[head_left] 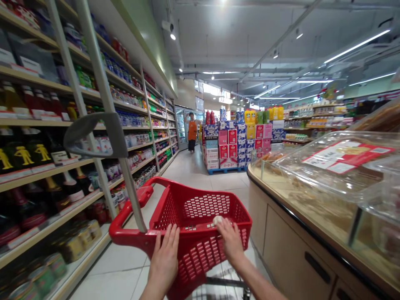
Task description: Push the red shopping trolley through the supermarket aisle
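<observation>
A red plastic shopping cart [200, 254] with slotted sides stands in front of me, seen from its side. My left hand [164, 256] rests on the near rim, its fingers stretched out and nothing in it. Over the same rim, further right, my right hand [230, 241] has its fingers curled with a small white crumpled wad [218, 220] at the fingertips; whether it is tissue or cloth I cannot make out. A grey metal pole [133, 196] with a dark grey loop handle [117, 133] rises at the cart's left end, beside the red push bar [120, 221].
Tall shelves [46, 173] of bottles and cans line the left. A wooden counter [290, 246] bearing clear plastic food boxes [331, 166] stands close on the right. Ahead are stacked drink cartons [229, 146] on a blue pallet [223, 171] and a person in an orange vest [191, 130].
</observation>
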### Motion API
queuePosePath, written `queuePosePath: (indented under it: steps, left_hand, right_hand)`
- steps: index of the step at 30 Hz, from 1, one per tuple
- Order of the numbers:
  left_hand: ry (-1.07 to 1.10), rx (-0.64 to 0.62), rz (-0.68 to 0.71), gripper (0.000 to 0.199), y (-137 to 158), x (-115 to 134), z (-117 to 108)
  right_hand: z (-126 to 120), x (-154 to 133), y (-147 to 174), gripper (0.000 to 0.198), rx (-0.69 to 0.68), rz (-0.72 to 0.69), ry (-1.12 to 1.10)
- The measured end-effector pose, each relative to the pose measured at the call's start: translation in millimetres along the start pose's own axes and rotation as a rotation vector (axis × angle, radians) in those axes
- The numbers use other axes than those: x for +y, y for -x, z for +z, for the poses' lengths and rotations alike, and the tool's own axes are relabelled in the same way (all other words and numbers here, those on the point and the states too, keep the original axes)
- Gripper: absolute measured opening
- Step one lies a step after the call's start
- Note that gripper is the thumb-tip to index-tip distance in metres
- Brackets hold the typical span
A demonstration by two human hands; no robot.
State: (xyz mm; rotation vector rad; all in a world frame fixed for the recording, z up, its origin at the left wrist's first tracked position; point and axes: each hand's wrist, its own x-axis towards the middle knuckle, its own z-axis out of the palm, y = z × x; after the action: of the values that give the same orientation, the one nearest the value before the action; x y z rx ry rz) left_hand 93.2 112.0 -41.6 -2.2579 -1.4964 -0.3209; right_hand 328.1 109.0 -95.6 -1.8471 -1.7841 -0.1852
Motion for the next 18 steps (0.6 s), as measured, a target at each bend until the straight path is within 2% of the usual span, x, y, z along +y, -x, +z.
queuePosePath:
  steps: [3,4,5,6,9,10,11,13,14,15,18]
  left_hand:
    - [-0.006,0.018,0.000,0.062,1,2,2]
    - [-0.006,0.015,0.004,0.062,1,5,3]
    - [-0.006,0.010,0.012,0.062,1,9,5]
    - [-0.007,0.004,0.019,0.062,1,14,6]
    - [-0.010,-0.010,0.018,0.062,-1,25,10]
    - [-0.008,-0.013,0.015,0.063,-1,28,11]
    - [-0.004,-0.018,0.017,0.063,-1,29,11]
    - [0.002,-0.030,0.015,0.065,0,29,10]
    - [0.003,-0.035,0.006,0.065,0,28,10]
    - [0.002,-0.039,-0.004,0.066,0,27,10]
    - [-0.003,-0.040,0.005,0.066,1,25,12]
  right_hand:
    - [-14,43,1,0.051,-0.016,0.354,0.085]
    - [-17,52,2,0.050,-0.017,0.416,0.094]
    - [-18,56,4,0.052,-0.018,0.421,0.093]
    - [-19,57,5,0.053,-0.022,0.362,0.083]
    - [-16,52,9,0.058,-0.057,0.061,0.047]
    - [-15,52,10,0.057,-0.061,0.057,0.050]
    - [-14,53,11,0.056,-0.053,0.124,0.062]
    - [-13,54,11,0.054,-0.008,0.342,0.084]
    - [-11,53,10,0.055,0.017,0.404,0.079]
    - [-10,51,10,0.056,0.034,0.389,0.060]
    - [-8,44,9,0.057,0.019,0.062,-0.024]
